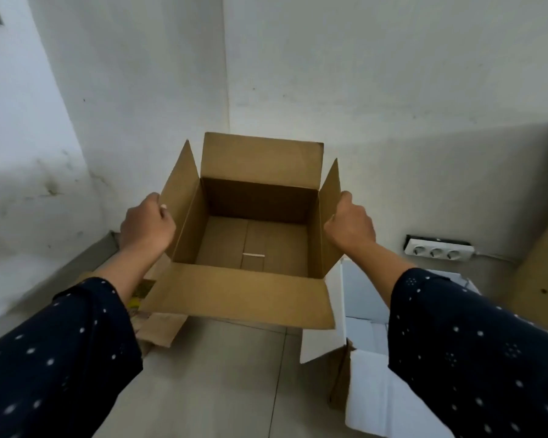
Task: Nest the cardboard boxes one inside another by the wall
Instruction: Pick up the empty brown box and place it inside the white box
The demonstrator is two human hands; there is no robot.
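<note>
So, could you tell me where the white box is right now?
The white box sits low right, beside the brown box, below the wall sockets.

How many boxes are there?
3 for sure: the open brown box held in both hands, a white box at lower right, and a brown box under the left arm. Others may be hidden.

1. Your left hand [147, 226] hides its fingertips behind the brown box [253, 222] side flap.
2. Your right hand [350, 227] hides its fingertips likewise.
3. The white box [366, 358] is partly covered by your right sleeve [475, 352].
4. The printed box [157, 320] lies mostly hidden under the brown box.
5. The cardboard [541, 273] at right is cut off by the frame.
</note>
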